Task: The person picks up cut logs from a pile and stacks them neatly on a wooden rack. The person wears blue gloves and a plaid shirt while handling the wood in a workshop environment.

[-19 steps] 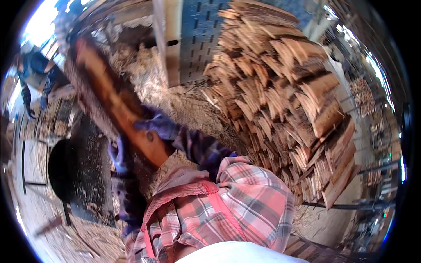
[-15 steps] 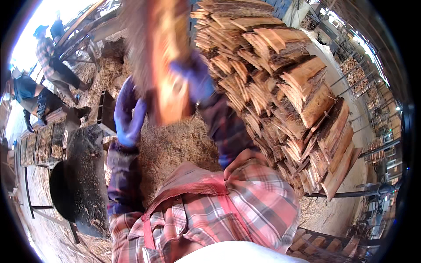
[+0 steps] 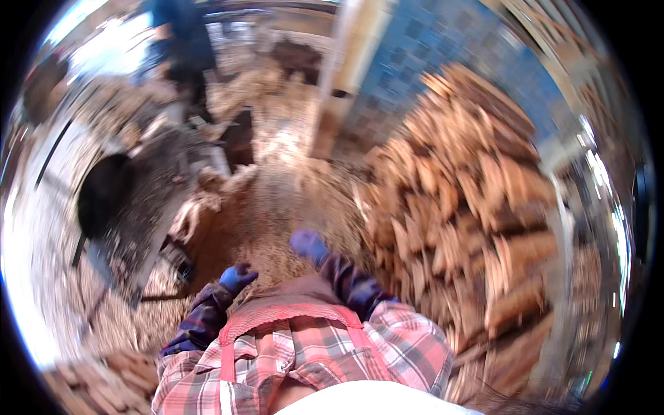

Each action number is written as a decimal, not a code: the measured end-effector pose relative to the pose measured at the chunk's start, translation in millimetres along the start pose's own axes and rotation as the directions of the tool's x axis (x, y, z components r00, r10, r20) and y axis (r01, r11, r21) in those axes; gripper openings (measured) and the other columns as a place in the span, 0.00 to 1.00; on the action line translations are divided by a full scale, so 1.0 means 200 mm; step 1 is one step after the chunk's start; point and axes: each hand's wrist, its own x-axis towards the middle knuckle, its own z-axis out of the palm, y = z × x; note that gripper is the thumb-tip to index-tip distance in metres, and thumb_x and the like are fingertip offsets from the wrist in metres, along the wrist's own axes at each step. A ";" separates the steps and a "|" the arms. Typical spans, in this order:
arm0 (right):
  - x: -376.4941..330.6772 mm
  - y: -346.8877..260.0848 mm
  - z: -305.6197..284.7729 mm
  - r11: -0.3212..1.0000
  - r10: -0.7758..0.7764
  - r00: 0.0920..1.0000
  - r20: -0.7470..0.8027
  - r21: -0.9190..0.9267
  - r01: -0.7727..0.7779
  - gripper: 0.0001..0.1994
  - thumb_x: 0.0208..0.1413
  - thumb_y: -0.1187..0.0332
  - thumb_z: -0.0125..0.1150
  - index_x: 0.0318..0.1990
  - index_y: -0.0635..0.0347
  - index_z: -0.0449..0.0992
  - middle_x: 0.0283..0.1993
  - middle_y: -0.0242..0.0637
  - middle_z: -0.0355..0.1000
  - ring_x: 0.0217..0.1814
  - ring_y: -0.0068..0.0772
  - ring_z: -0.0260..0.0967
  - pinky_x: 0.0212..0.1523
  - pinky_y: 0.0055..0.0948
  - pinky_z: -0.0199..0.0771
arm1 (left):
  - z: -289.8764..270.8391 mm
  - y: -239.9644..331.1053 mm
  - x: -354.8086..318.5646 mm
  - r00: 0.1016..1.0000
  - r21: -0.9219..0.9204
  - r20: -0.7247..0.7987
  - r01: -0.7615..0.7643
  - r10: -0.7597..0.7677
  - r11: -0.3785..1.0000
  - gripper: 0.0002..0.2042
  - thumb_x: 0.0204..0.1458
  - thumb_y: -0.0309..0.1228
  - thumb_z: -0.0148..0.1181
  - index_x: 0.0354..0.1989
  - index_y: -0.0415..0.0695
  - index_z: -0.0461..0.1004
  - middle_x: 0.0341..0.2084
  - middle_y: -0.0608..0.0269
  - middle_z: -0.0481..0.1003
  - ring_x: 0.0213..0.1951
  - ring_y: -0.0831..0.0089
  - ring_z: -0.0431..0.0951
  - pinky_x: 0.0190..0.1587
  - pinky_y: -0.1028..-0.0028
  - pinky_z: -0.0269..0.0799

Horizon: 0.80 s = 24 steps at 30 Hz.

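Both my hands wear purple gloves and hold nothing. My left hand [image 3: 236, 277] hangs low in front of my plaid shirt, fingers loosely apart, above the sawdust-covered ground [image 3: 263, 214]. My right hand [image 3: 308, 245] is a little higher and further forward, close to the near edge of a tall stack of split wood slabs [image 3: 470, 207] on my right. The picture is blurred by motion, so finger detail is soft. No slab is in either hand.
A dark machine with a round black opening [image 3: 104, 194] stands at the left on a grey table. A person in blue [image 3: 180, 41] stands at the back. More wood pieces [image 3: 90, 377] lie at the lower left. A pale post [image 3: 339, 90] rises behind.
The long wood slab both hands were lifting up is gone from them. My hands have dropped down toward my body, and my view has swung.
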 end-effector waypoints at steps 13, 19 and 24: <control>0.55 -1.07 0.27 0.893 -0.311 0.692 0.651 0.449 -0.021 0.27 0.47 0.46 0.56 0.47 0.59 0.72 0.47 0.48 0.71 0.51 0.48 0.67 0.50 0.39 0.66 | 0.24 -1.51 -0.70 0.900 -0.194 -0.330 0.229 -0.283 0.954 0.21 0.47 0.50 0.53 0.44 0.49 0.72 0.40 0.47 0.74 0.44 0.52 0.75 0.42 0.60 0.69; 0.41 -0.82 0.29 0.894 -0.166 0.774 0.611 0.424 -0.143 0.29 0.49 0.45 0.54 0.50 0.59 0.70 0.50 0.48 0.70 0.52 0.47 0.68 0.52 0.38 0.66 | 0.25 -1.48 -0.46 0.957 -0.118 -0.135 0.243 -0.258 0.963 0.20 0.47 0.49 0.53 0.43 0.49 0.72 0.40 0.48 0.74 0.45 0.52 0.74 0.45 0.61 0.68; 0.25 -0.50 0.26 0.822 0.107 0.777 0.620 0.385 -0.420 0.27 0.49 0.52 0.60 0.51 0.62 0.69 0.50 0.49 0.70 0.51 0.41 0.70 0.51 0.31 0.69 | -0.05 -0.91 -0.34 0.966 0.221 -0.052 0.258 -0.253 0.941 0.17 0.48 0.44 0.55 0.42 0.48 0.73 0.39 0.49 0.75 0.45 0.52 0.74 0.46 0.61 0.68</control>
